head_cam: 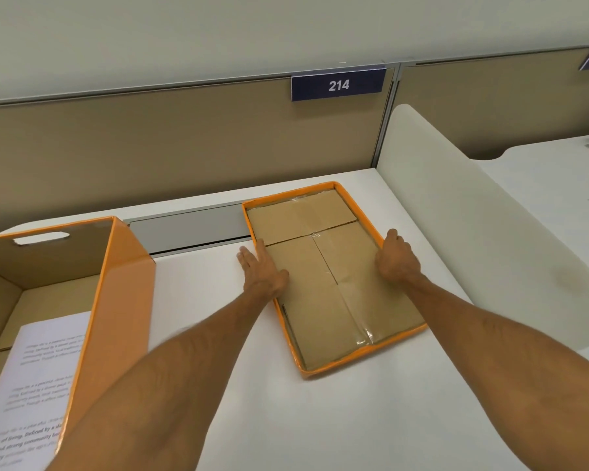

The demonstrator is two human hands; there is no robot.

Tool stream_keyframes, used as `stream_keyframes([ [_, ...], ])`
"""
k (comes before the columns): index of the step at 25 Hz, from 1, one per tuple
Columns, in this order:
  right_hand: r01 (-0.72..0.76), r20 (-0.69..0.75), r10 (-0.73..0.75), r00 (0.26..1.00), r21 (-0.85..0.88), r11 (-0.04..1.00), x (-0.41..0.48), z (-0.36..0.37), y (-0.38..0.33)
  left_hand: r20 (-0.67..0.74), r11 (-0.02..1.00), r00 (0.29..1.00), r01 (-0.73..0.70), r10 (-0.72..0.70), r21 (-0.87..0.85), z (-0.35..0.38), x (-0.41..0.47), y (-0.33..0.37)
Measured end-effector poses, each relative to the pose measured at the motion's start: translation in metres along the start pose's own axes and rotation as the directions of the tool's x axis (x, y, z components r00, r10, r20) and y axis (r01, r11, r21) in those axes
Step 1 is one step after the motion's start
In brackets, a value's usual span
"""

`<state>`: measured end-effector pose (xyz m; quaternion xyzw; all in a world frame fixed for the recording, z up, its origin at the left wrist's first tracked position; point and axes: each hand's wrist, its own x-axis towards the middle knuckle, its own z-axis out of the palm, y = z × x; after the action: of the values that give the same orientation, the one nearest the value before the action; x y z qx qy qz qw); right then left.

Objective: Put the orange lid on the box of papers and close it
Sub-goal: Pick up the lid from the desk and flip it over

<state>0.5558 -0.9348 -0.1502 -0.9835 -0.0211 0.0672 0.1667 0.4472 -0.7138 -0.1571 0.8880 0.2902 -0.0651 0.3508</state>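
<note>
The orange lid (363, 353) lies upside down on the white desk, its brown cardboard inside facing up. My left hand (261, 270) rests across the lid's left rim, fingers stretched out and apart on the desk, thumb inside the lid. My right hand (397, 258) is at the lid's right rim, with its fingers curled over the edge. The lid sits flat on the desk. At the far left stands the open orange box (116, 283) with a handle slot, and printed papers (38, 379) lie inside it.
A beige partition (184, 141) with a blue sign reading 214 (338, 85) closes off the back of the white desk (286, 419). A white rounded divider panel (473, 232) stands just right of the lid. A grey cable cover (187, 229) runs along the desk's back.
</note>
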Motion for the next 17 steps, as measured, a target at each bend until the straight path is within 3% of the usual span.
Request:
stream_keyframes([
  [2, -0.030, 0.059, 0.021, 0.998, 0.161, 0.987, 0.007, 0.000, -0.004, -0.016, 0.993, 0.997, 0.078, -0.080, -0.083, 0.002, -0.003, 0.000],
  [7, -0.190, -0.008, 0.208, 0.978, 0.379, 0.906, 0.006, 0.002, -0.009, -0.047, 0.968, 0.991, 0.112, -0.125, -0.225, -0.002, 0.000, -0.003],
  [12, -0.224, -0.029, 0.264, 0.964, 0.449, 0.865, -0.009, -0.014, -0.028, -0.080, 0.874, 0.997, -0.021, -0.020, -0.486, -0.042, -0.010, -0.016],
  [17, -0.118, -0.066, 0.166, 0.984, 0.454, 0.883, -0.030, -0.054, -0.087, -0.169, 0.839, 0.985, -0.123, 0.038, -0.529, -0.112, -0.021, -0.025],
])
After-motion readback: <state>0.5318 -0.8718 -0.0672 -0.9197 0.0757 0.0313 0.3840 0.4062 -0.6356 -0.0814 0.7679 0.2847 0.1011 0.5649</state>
